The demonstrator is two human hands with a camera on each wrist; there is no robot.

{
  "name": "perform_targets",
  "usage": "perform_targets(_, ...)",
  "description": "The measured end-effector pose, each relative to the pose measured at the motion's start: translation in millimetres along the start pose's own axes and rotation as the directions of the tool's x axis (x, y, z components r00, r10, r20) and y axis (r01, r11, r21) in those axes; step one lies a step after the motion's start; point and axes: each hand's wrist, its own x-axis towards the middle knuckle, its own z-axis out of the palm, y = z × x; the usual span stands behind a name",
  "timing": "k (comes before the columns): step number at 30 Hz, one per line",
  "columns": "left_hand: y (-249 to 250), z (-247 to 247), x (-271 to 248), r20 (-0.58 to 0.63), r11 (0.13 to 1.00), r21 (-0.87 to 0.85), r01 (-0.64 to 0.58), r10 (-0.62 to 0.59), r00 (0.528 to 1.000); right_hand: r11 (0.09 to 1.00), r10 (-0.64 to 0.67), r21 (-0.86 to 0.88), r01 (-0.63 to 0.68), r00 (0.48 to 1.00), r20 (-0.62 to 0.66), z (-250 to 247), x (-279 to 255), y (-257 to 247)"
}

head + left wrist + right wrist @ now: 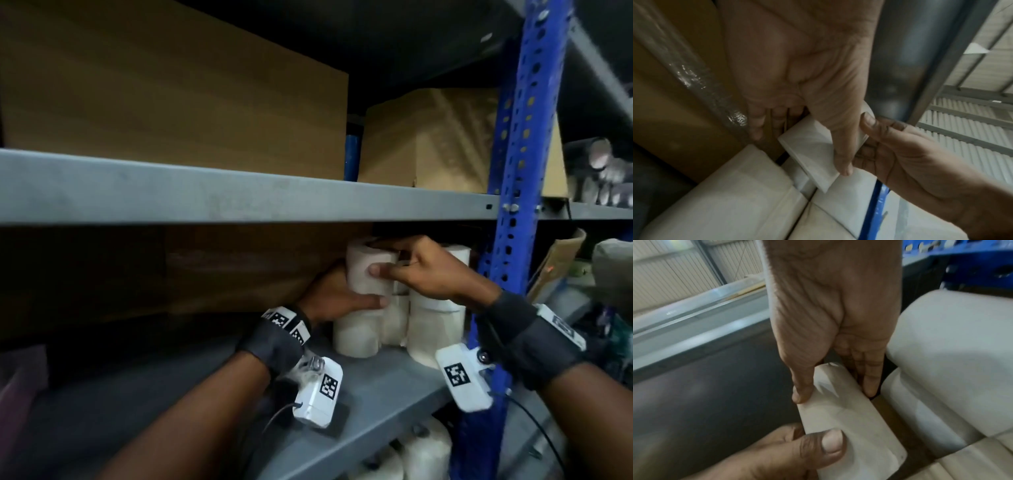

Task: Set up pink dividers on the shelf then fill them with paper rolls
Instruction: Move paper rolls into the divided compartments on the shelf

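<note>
Two hands point(346, 294) point(435, 270), at least five paper rolls point(370, 270), two cardboard boxes point(171, 89) on the upper shelf.

A large brown cardboard box point(171, 96) is sitting on the upper grey metal shelf board point(239, 200), with a smaller brown cardboard box point(428, 137) standing to its right. A blue perforated metal upright point(520, 137) is running down the rack's right side. White plastic jugs point(424, 455) are resting below the lower shelf.
</note>
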Motion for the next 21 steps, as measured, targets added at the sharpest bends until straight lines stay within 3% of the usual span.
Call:
perform_targets(6,47,22,-67,-0.008,1.000,0.019,0.009,-0.008,1.000,0.995,-0.064,0.078,0.066,0.998,-0.022,-21,-67,-49)
perform_targets(9,72,35,-113,-0.152,0.987,0.160,0.027,-0.003,0.988,0.989,-0.084,0.115,0.088,0.996,-0.038,-31,-104,-75)
perform_targets(12,92,55,-165,-0.251,0.986,0.161,0.047,-0.005,0.968,0.978,-0.128,0.161,0.133,0.991,-0.040,-35,-141,-101)
perform_targets(21,135,87,-321,-0.389,0.988,0.082,0.129,-0.087,0.917,0.935,-0.176,0.334,0.118,0.973,0.149,-24,-220,-179)
